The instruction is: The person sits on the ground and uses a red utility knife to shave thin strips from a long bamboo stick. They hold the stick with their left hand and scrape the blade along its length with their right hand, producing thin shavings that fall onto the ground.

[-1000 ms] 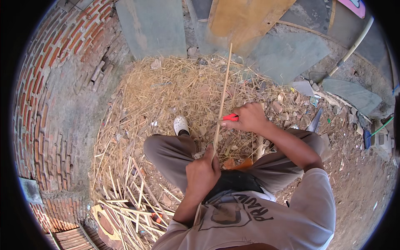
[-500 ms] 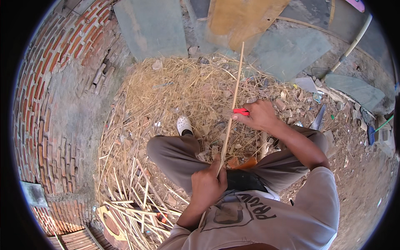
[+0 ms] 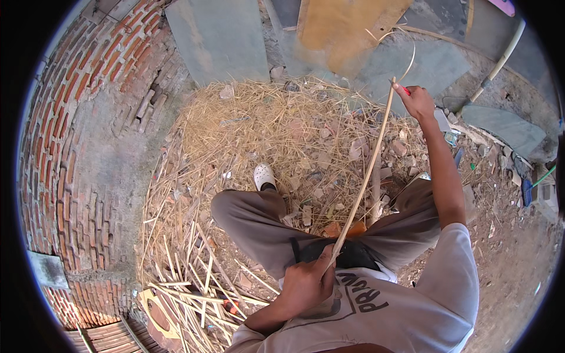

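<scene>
My left hand point(image 3: 306, 286) is closed around the lower end of a long, thin bamboo strip point(image 3: 369, 173), close to my shirt front. From there the strip slants up and away to the right. At its far end my right hand point(image 3: 420, 102) grips a small red-handled knife point(image 3: 406, 90) against the strip; the fingers hide its blade. A thin shaving point(image 3: 412, 57) curls up and back beyond the strip's tip. A dark pad point(image 3: 344, 256) lies across my lap, under the strip.
Split bamboo strips point(image 3: 203, 294) lie piled at my lower left, beside a brick wall point(image 3: 62, 182). Shavings point(image 3: 247, 112) and rubble cover the ground ahead. Grey panels point(image 3: 220, 41) and a tan board point(image 3: 347, 29) are at the back. My white clog point(image 3: 264, 176) rests among the shavings.
My right hand has moved with the knife far up and to the right, out to the strip's end. A curled shaving now shows there. The strip leans further right; my left hand shifted slightly.
</scene>
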{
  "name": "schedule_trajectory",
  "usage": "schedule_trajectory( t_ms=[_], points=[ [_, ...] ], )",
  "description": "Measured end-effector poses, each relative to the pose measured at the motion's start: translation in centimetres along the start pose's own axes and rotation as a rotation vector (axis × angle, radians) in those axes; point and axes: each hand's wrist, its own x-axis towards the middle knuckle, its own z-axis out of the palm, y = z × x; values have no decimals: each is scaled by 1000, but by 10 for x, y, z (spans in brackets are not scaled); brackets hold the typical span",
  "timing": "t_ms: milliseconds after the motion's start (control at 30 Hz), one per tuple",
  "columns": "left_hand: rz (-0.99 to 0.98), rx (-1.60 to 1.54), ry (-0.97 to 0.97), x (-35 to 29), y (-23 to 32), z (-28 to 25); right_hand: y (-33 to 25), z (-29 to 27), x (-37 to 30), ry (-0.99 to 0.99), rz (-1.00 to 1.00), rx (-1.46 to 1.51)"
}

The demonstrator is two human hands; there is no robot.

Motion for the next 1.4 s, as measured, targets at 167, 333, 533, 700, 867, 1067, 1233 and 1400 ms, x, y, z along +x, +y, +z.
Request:
schedule_trajectory(
  t_ms=[167,333,533,700,867,1067,1233,1400],
  points=[
    [-11,-122,-51,-15,-9,4,30,11,23,208,171,43],
    [-207,-569,-73,-24,0,-12,80,-15,34,202,290,297],
    [-320,-766,79,22,-28,9,-85,-1,-121,-31,-398,202],
    [-262,-670,179,53,-33,4,-123,-5,-181,-104,-778,202],
    [-234,-617,234,57,-34,5,-131,-2,-191,-100,-872,177],
    [-199,-486,242,59,-31,5,-124,11,-174,32,-911,160],
    [-272,-508,109,39,-20,8,-95,3,-97,64,-375,84],
    [-325,-632,134,31,-33,18,-110,15,-144,-108,-542,58]
  ],
)
